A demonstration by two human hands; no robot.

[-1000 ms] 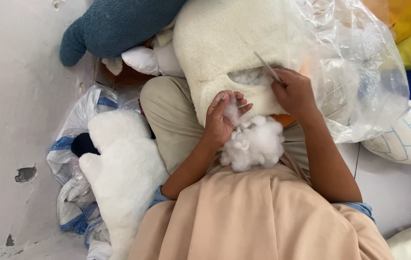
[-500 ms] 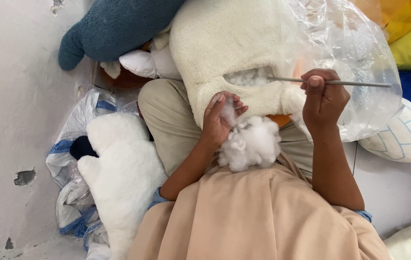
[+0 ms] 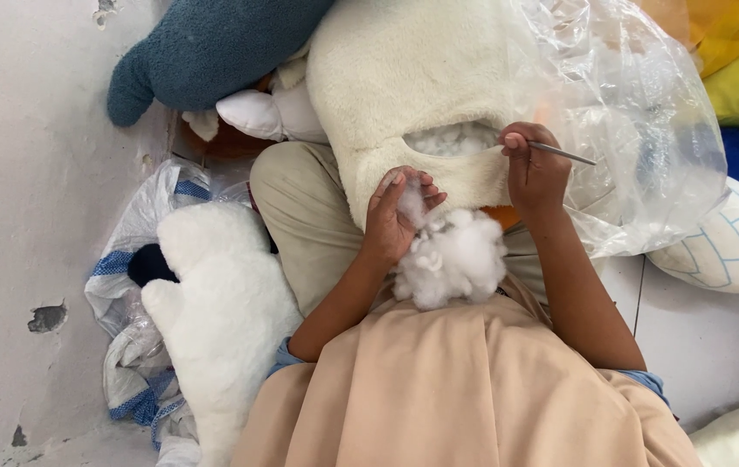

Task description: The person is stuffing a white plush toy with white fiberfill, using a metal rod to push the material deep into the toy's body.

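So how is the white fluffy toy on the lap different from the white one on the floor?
The cream plush on the lap has an open hole showing white stuffing; the white plush on the floor shows no hole. The lap one sits partly in a clear plastic bag with both hands at it; the floor one lies untouched on crumpled bags. Both are pale and furry.

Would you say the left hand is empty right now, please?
No, the left hand holds a tuft of white stuffing in its fingers, just below the opening of the cream plush toy.

Bright, even daylight, soft shadows, mild glare on plastic, sharp focus.
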